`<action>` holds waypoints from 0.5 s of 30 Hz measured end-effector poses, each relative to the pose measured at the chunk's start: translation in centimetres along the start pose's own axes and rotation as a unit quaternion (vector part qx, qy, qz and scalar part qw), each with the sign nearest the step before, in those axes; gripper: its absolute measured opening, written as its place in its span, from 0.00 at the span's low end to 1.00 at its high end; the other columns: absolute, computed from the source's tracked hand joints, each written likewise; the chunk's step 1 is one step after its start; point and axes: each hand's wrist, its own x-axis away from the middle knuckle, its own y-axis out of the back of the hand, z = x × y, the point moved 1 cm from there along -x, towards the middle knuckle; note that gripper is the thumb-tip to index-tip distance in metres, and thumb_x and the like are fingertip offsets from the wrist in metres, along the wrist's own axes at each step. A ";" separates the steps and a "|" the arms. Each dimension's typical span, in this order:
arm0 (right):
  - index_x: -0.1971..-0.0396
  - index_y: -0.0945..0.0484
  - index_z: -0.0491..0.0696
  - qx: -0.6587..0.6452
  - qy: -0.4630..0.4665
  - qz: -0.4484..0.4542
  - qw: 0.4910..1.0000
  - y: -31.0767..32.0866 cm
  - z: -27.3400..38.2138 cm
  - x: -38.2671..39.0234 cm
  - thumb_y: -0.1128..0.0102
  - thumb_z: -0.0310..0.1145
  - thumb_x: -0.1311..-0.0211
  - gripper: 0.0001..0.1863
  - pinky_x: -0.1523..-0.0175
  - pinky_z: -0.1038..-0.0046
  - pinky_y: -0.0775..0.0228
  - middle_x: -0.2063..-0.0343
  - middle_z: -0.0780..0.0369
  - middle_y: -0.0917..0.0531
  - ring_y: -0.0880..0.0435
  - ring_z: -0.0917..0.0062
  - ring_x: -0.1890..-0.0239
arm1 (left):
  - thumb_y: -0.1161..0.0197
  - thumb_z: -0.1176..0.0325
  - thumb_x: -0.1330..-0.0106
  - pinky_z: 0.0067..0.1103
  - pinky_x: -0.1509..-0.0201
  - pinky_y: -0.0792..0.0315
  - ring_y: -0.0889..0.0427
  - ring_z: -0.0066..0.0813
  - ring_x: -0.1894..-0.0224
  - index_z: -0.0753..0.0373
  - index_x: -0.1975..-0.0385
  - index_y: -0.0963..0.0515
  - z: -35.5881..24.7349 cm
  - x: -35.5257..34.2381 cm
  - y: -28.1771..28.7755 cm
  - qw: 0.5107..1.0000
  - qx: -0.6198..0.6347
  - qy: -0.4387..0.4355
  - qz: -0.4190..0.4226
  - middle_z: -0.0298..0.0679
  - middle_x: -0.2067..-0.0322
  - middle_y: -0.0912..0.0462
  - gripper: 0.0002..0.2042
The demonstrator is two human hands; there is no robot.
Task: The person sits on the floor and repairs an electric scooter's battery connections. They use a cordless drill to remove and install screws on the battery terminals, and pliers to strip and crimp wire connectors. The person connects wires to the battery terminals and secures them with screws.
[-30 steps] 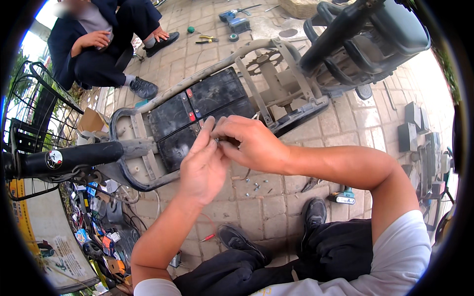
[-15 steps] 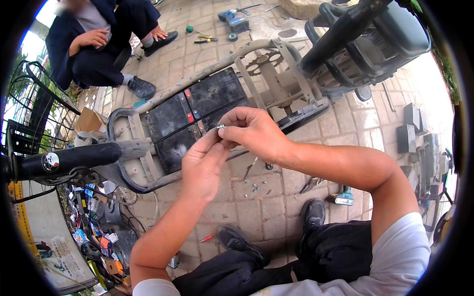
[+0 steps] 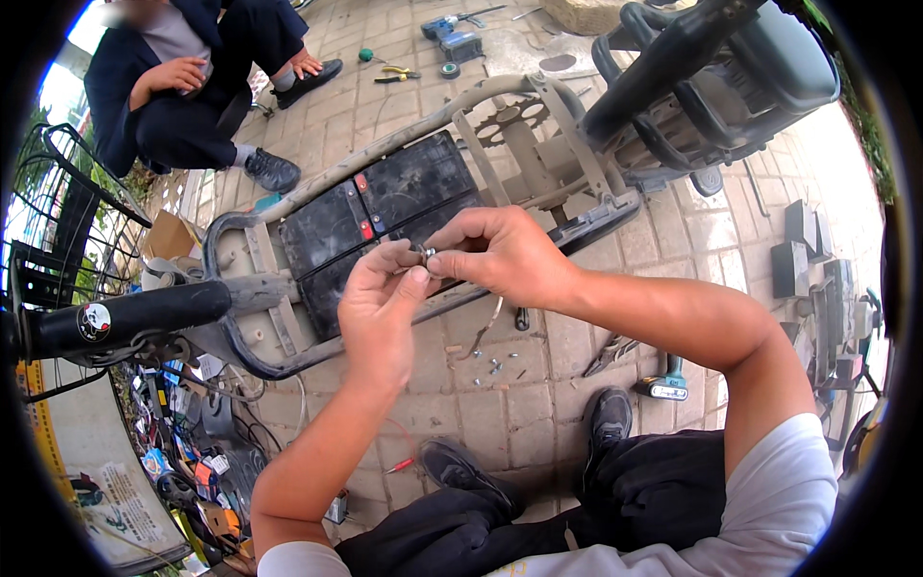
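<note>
My right hand pinches a small silver bolt between thumb and fingertips. My left hand has its fingers curled at the same small piece of hardware; its other details are too small to make out. Both hands hover over the near edge of a bike frame, in which several black batteries with red and blue terminals sit. A cable hangs down below my right hand. On the paving beneath lie several small bolts.
Another person squats at upper left. Pliers, a drill and a cordless tool lie on the ground. A post with seat is upper right, metal blocks at right, a heap of parts at lower left.
My left fingers, earlier stretched up alongside the right hand, are now curled and a little further left. My right hand has shifted slightly up and right, bringing the small bolt into clearer view.
</note>
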 end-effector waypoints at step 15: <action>0.63 0.18 0.40 -0.112 -0.060 0.063 0.990 0.9 0.2 0.1 0.35 0.27 0.39 0.07 0.55 0.79 0.26 0.66 0.63 0.17 0.20 0.83 0.62 | 0.42 0.79 0.33 0.20 0.58 0.17 0.19 0.27 0.56 0.73 0.52 0.24 -1.3 0.1 -1.1 0.957 -0.245 -0.146 0.045 0.42 0.48 0.29 0.11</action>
